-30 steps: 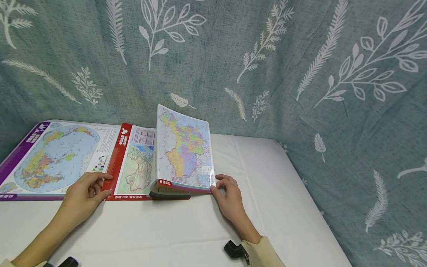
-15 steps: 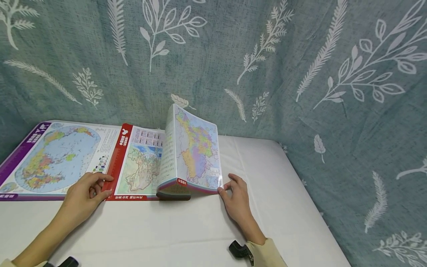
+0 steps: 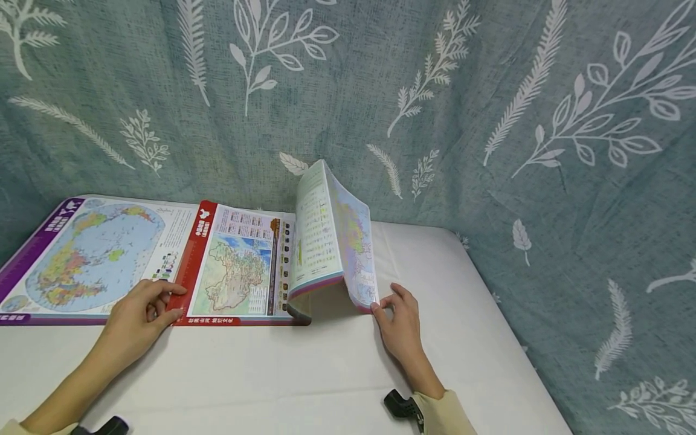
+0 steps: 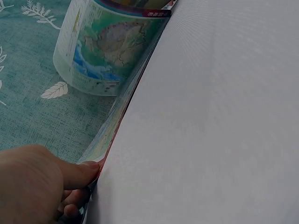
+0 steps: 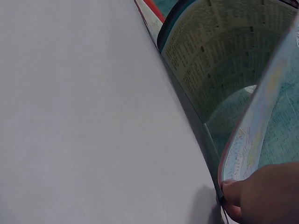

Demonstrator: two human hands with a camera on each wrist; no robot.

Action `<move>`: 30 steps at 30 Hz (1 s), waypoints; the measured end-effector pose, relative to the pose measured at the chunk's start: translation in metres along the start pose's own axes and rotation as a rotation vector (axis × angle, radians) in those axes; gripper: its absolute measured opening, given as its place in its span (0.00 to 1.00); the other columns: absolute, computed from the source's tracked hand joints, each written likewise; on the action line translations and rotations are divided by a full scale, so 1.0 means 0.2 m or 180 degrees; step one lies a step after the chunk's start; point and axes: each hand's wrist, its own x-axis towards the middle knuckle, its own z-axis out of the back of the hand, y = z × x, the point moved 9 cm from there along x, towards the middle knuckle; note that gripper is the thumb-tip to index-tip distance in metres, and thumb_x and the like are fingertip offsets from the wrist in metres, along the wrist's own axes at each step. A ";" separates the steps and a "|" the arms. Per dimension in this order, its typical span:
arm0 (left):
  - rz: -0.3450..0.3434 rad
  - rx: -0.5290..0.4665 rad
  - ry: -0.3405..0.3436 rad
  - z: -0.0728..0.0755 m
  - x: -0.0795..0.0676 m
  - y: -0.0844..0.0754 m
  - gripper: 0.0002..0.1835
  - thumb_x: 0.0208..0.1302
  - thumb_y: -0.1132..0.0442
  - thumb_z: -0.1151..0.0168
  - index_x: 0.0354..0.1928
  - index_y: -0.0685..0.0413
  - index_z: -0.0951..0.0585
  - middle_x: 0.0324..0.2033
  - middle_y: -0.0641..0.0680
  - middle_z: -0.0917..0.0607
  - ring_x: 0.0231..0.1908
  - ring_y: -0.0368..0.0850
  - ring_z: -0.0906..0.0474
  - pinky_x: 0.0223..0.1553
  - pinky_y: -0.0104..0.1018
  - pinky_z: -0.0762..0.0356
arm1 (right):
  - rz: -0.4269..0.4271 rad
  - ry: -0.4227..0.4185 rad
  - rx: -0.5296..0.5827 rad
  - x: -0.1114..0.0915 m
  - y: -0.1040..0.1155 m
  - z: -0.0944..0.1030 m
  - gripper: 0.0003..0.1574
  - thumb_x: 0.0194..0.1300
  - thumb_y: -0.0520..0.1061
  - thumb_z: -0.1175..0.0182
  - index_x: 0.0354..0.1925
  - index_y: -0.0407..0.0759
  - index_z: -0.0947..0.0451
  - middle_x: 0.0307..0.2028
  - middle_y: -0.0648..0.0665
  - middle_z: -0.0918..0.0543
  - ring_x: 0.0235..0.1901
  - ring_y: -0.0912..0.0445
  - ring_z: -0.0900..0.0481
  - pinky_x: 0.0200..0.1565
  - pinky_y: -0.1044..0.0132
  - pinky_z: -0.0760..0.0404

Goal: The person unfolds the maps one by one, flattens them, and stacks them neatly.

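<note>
A fold-out map [image 3: 236, 260] with a red left border lies on the white table, its left panel flat and its right panels raised in a tent-like fold. The thumb and index fingertip of my left hand [image 3: 133, 314] press on the red border, near the front corner; in the left wrist view the thumb [image 4: 84, 173] sits right at the sheet's edge. My right hand [image 3: 402, 320] pinches the front right corner of the raised panel [image 3: 356, 248]. Its thumb [image 5: 232, 191] shows over that corner in the right wrist view. Printed text covers the fold's inner side [image 5: 210, 51].
A world map [image 3: 92, 260] with a purple border lies left of the red-bordered one. Behind the table [image 3: 283, 374] hangs a green leaf-patterned curtain [image 3: 348, 90]. Black devices [image 3: 401, 403] sit at both wrists, by beige sleeves.
My right hand has moved right, drawing the panel corner with it. The raised fold has shifted right and opened, uncovering more of the flat panel beneath. My left hand has stayed put.
</note>
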 end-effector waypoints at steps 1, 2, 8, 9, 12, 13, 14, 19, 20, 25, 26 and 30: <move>-0.0001 0.0001 -0.0001 0.00 0.00 0.00 0.20 0.53 0.75 0.21 0.47 0.52 0.14 0.32 0.49 0.25 0.28 0.35 0.34 0.27 0.26 0.37 | -0.0026 -0.0014 -0.0006 0.00 -0.01 0.01 0.10 0.69 0.40 0.31 0.33 0.37 0.21 0.71 0.30 0.29 0.74 0.33 0.37 0.73 0.37 0.38; 0.0001 0.0002 0.0002 0.00 0.00 0.00 0.20 0.53 0.75 0.21 0.47 0.52 0.14 0.32 0.49 0.25 0.28 0.35 0.34 0.27 0.26 0.37 | -0.0050 -0.0032 -0.0007 0.00 -0.02 0.01 0.10 0.70 0.40 0.31 0.33 0.37 0.20 0.71 0.30 0.29 0.74 0.33 0.37 0.73 0.38 0.38; 0.0038 0.0005 0.0048 0.00 0.00 0.00 0.19 0.55 0.74 0.21 0.47 0.52 0.14 0.33 0.49 0.25 0.29 0.35 0.34 0.28 0.26 0.37 | -0.0256 -0.0195 -0.0075 0.00 -0.09 0.06 0.10 0.70 0.40 0.32 0.34 0.34 0.20 0.72 0.29 0.31 0.75 0.33 0.38 0.73 0.38 0.38; 0.0047 0.0008 0.0055 -0.01 0.00 0.00 0.19 0.55 0.73 0.21 0.47 0.52 0.14 0.33 0.49 0.25 0.29 0.35 0.34 0.28 0.26 0.37 | -0.0286 -0.0222 -0.0088 0.00 -0.09 0.07 0.10 0.70 0.40 0.33 0.35 0.34 0.19 0.72 0.29 0.31 0.75 0.33 0.39 0.73 0.38 0.38; 0.0070 0.0025 0.0058 0.00 0.00 0.00 0.19 0.56 0.73 0.21 0.48 0.52 0.14 0.33 0.50 0.25 0.29 0.36 0.34 0.28 0.26 0.37 | -0.0292 -0.0278 -0.0105 0.00 -0.11 0.08 0.09 0.70 0.39 0.33 0.35 0.32 0.20 0.71 0.28 0.30 0.74 0.32 0.38 0.73 0.38 0.38; 0.0073 0.0032 0.0056 0.00 0.00 0.00 0.19 0.56 0.73 0.21 0.48 0.52 0.14 0.33 0.50 0.25 0.30 0.36 0.34 0.28 0.26 0.37 | -0.0295 -0.0288 -0.0105 0.00 -0.11 0.08 0.09 0.70 0.39 0.33 0.35 0.32 0.20 0.72 0.28 0.30 0.74 0.32 0.38 0.73 0.39 0.38; 0.0070 0.0041 0.0052 0.00 0.00 0.00 0.19 0.56 0.73 0.21 0.48 0.51 0.14 0.33 0.50 0.25 0.30 0.36 0.34 0.28 0.26 0.37 | -0.0288 -0.0298 -0.0105 0.00 -0.11 0.08 0.09 0.70 0.38 0.34 0.35 0.32 0.20 0.71 0.28 0.30 0.74 0.32 0.38 0.73 0.38 0.38; 0.0045 0.0028 0.0044 -0.01 -0.01 0.00 0.18 0.56 0.73 0.21 0.47 0.51 0.14 0.33 0.49 0.25 0.29 0.35 0.34 0.28 0.26 0.37 | -0.0313 -0.0341 -0.0120 0.01 -0.13 0.10 0.09 0.70 0.38 0.34 0.36 0.31 0.19 0.71 0.28 0.29 0.74 0.32 0.37 0.73 0.40 0.38; 0.0042 0.0026 0.0039 0.00 -0.01 0.00 0.18 0.56 0.73 0.21 0.47 0.51 0.14 0.33 0.49 0.25 0.29 0.35 0.34 0.28 0.26 0.37 | -0.0329 -0.0354 -0.0126 0.01 -0.14 0.10 0.09 0.70 0.38 0.34 0.36 0.31 0.19 0.71 0.28 0.29 0.74 0.32 0.37 0.73 0.40 0.38; 0.0042 0.0023 0.0033 0.00 0.00 0.00 0.18 0.56 0.73 0.22 0.47 0.51 0.14 0.32 0.49 0.25 0.29 0.35 0.34 0.28 0.26 0.37 | -0.0448 -0.0355 -0.0137 0.02 -0.17 0.13 0.09 0.71 0.38 0.35 0.37 0.30 0.19 0.71 0.28 0.30 0.74 0.33 0.38 0.74 0.40 0.40; 0.0041 0.0022 0.0035 -0.01 0.00 0.00 0.18 0.56 0.73 0.22 0.47 0.51 0.14 0.32 0.49 0.25 0.29 0.35 0.34 0.28 0.26 0.38 | -0.0465 -0.0352 -0.0144 0.02 -0.18 0.14 0.09 0.72 0.38 0.36 0.38 0.30 0.19 0.72 0.28 0.30 0.74 0.32 0.38 0.74 0.40 0.40; 0.0047 0.0033 0.0044 -0.01 0.00 0.01 0.18 0.56 0.72 0.22 0.47 0.51 0.14 0.33 0.49 0.25 0.29 0.35 0.34 0.28 0.27 0.38 | -0.0528 -0.0354 -0.0175 0.02 -0.22 0.16 0.10 0.73 0.38 0.37 0.41 0.28 0.19 0.72 0.28 0.31 0.75 0.33 0.39 0.74 0.40 0.41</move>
